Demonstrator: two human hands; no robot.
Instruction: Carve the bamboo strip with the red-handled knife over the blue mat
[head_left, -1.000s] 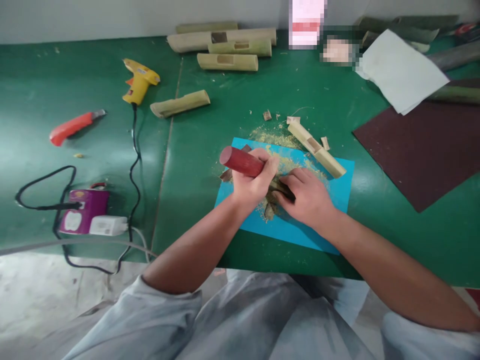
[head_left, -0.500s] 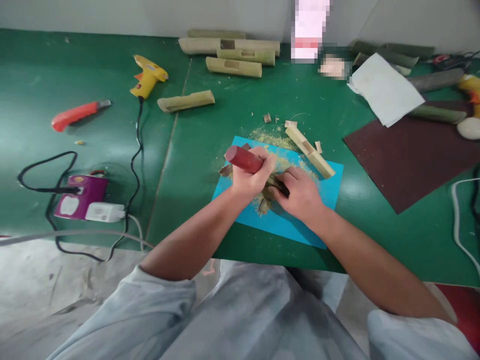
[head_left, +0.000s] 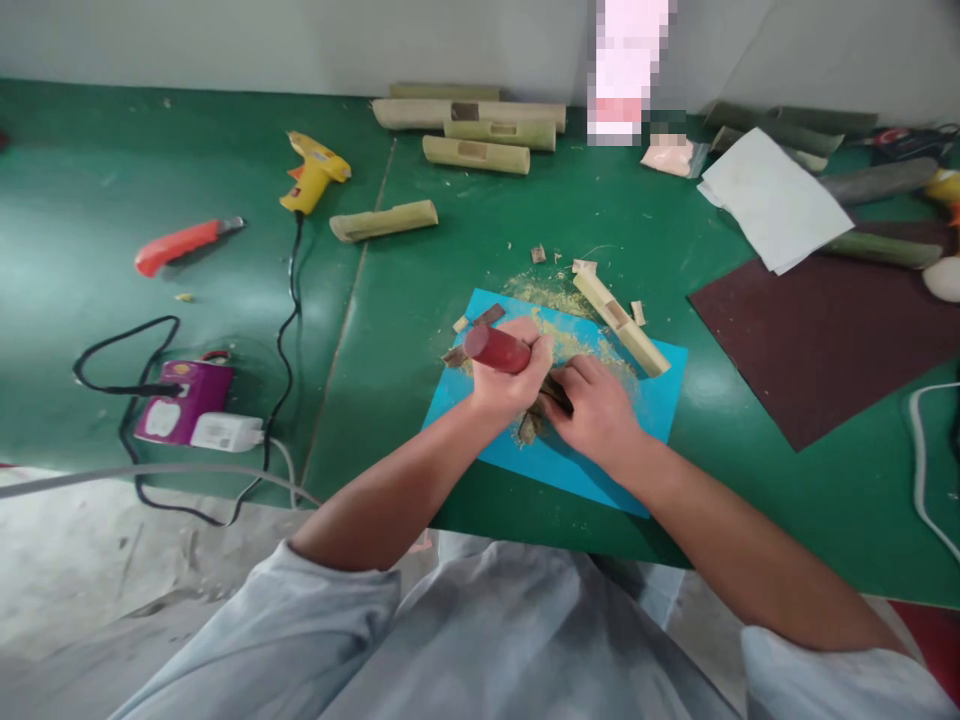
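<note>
My left hand (head_left: 515,375) is closed around the thick dark red handle (head_left: 496,348) of a tool; its working end is hidden under the hand. Close beside it, the fingers of my right hand (head_left: 596,410) are bent over a dark, small bamboo piece (head_left: 559,395), pressing it on a blue sheet (head_left: 559,478). Much of that piece is covered by the fingers. Sawdust (head_left: 555,295) and bamboo scraps (head_left: 530,428) lie around the hands. A pale bamboo tube with a cut notch (head_left: 637,340) rests across the sheet's upper right edge.
At left are a yellow glue gun (head_left: 311,175), a red utility knife (head_left: 180,245) and a purple power block (head_left: 180,405) with cables. Several notched bamboo tubes (head_left: 480,154) line the back. White paper (head_left: 776,200) and a dark brown board (head_left: 810,350) lie right.
The whole view has shifted slightly, so things on the table sit a little lower. The red handle has tilted and moved slightly; both hands keep their holds.
</note>
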